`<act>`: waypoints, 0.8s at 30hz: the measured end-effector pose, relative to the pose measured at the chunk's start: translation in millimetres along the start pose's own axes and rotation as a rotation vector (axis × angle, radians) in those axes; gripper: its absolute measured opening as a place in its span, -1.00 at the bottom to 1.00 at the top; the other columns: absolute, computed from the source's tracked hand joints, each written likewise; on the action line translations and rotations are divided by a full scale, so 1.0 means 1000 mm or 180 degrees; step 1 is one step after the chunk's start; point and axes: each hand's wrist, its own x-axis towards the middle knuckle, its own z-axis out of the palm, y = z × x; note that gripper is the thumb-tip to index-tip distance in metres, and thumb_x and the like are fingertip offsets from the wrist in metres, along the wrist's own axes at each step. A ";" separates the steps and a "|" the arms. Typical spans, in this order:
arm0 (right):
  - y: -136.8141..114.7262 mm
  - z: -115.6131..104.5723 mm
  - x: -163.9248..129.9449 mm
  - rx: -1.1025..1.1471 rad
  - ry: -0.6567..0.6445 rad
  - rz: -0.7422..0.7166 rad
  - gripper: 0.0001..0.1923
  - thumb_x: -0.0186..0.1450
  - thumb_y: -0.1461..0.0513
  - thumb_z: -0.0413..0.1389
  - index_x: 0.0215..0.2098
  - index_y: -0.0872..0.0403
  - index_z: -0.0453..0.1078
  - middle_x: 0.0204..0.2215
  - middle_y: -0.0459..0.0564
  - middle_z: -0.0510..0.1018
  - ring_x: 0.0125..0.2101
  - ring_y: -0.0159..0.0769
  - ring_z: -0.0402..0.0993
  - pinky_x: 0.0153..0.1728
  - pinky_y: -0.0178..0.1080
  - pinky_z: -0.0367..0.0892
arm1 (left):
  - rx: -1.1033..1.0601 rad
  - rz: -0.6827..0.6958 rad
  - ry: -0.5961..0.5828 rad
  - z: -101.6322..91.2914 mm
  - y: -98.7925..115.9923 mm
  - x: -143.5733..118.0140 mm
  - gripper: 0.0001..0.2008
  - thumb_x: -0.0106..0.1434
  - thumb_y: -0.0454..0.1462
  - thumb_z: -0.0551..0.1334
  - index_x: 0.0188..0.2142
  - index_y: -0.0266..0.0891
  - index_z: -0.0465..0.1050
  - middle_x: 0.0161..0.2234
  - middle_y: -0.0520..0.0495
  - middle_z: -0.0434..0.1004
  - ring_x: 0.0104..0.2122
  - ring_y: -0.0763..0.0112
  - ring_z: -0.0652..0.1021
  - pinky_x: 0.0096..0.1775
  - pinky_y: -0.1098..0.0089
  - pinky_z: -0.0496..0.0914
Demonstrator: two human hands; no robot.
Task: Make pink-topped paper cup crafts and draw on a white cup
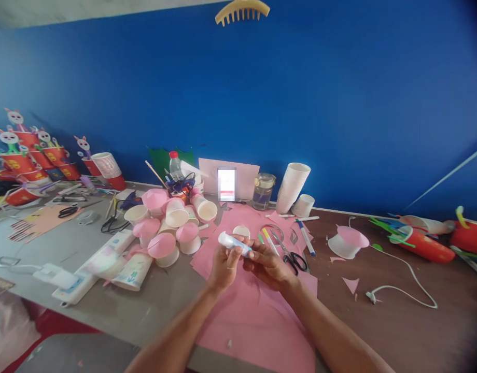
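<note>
Above the pink-papered worktop (262, 321), a white tube (234, 243) is being clamped in both grips, left hand (223, 264) and right hand (267, 264), its long axis running leftward and away.

Two hands, left (223, 267) and right (267, 267), share one glue tube (234, 242). Centre frame: one scissors (295, 259), one jar (263, 190), one bottle (175, 165). Top centre: one comb (242, 11).

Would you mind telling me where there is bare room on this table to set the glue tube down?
The pink paper sheet below both hands is bare, as is brown tabletop beyond the white cable. The pink-topped paper cups crowd the left; black-handled scissors and pens lie ahead.
</note>
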 end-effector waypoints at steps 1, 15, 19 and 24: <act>0.000 0.000 0.000 0.0003 -0.0013 0.0048 -0.73 0.08 0.16 0.35 -0.30 0.06 0.45 -0.48 -0.12 0.53 -0.59 -0.47 0.36 -0.51 -0.38 0.25 | -0.0017 -0.0005 0.0002 0.000 0.001 0.000 -0.60 0.23 0.07 0.14 -0.24 -0.22 0.41 -0.40 -0.05 0.51 -0.52 0.44 0.41 -0.40 0.35 0.38; -0.001 0.000 -0.003 -0.0229 -0.0145 0.0186 -0.63 0.12 -0.03 0.27 -0.31 0.07 0.42 -0.49 -0.11 0.55 -0.69 -0.49 0.31 -0.59 -0.36 0.21 | -0.0349 -0.0039 -0.0005 0.001 0.000 0.003 -0.60 0.22 0.07 0.16 -0.26 -0.22 0.39 -0.37 -0.04 0.55 -0.60 0.50 0.40 -0.47 0.37 0.35; -0.001 0.001 -0.002 -0.0143 -0.0148 0.0346 -0.63 0.20 -0.05 0.20 -0.41 0.11 0.41 -0.61 -0.12 0.49 -0.77 -0.57 0.10 -0.65 -0.39 0.10 | -0.0333 -0.0069 -0.0257 0.000 -0.003 0.001 -0.60 0.25 0.07 0.12 -0.22 -0.22 0.38 -0.38 -0.04 0.54 -0.67 0.54 0.36 -0.52 0.38 0.34; 0.000 0.005 0.000 -0.0248 0.0168 -0.0327 -0.67 -0.03 0.27 0.41 -0.34 0.02 0.44 -0.45 -0.20 0.49 -0.51 -0.50 0.34 -0.44 -0.42 0.23 | 0.0147 0.0164 -0.0084 -0.003 -0.006 0.001 -0.59 0.25 0.07 0.12 -0.24 -0.23 0.41 -0.28 -0.12 0.54 -0.36 0.32 0.54 -0.31 0.32 0.44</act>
